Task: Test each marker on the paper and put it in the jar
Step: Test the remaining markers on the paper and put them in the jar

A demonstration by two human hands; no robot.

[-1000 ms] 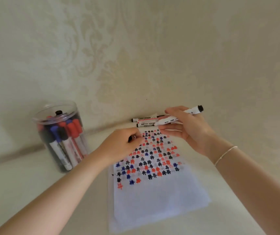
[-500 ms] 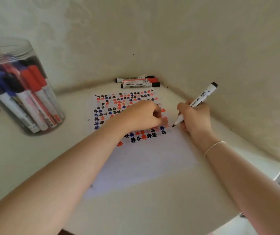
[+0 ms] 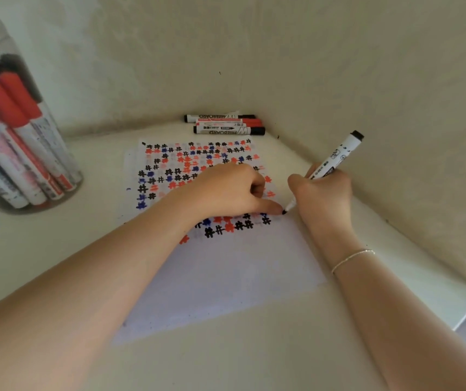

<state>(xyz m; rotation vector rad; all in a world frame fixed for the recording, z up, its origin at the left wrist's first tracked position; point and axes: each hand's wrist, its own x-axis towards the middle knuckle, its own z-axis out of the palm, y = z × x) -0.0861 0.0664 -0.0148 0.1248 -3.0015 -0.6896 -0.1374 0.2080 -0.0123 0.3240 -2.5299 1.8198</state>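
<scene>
A white sheet of paper lies on the table, its far half covered with black, red and blue hash marks. My right hand grips an uncapped black marker with its tip touching the paper at the right end of the marks. My left hand rests on the paper just left of the tip, fingers curled round the marker's cap, which is mostly hidden, thumb stretched toward the tip. A clear plastic jar with several red, blue and black markers stands at the far left.
Three capped whiteboard markers lie side by side against the wall beyond the paper. Walls close off the back and the right side. The table edge drops off at the lower right.
My right hand came down from near the wall markers and set the marker tip on the paper. My left hand moved onto the sheet. The view moved closer and lower.
</scene>
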